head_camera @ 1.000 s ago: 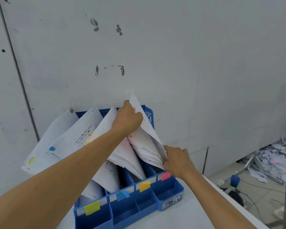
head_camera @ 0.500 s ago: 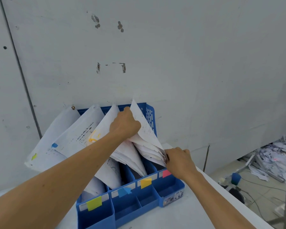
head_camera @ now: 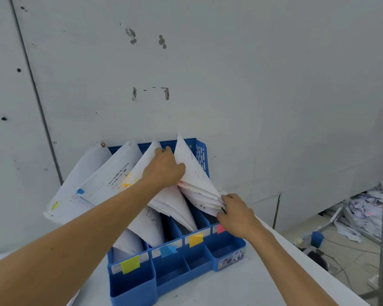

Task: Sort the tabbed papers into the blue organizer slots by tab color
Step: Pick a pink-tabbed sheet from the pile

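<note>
Left hand (head_camera: 164, 170) grips papers (head_camera: 196, 176) high — right hand (head_camera: 236, 214) pinches their corner.

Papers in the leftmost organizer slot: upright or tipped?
Tipped. The yellow-green-tabbed papers lean far left, overhanging the side of the blue organizer.

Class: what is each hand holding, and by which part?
Both hold the rightmost white paper stack: left hand grips its upper edge, right hand pinches its lower front corner.
</note>
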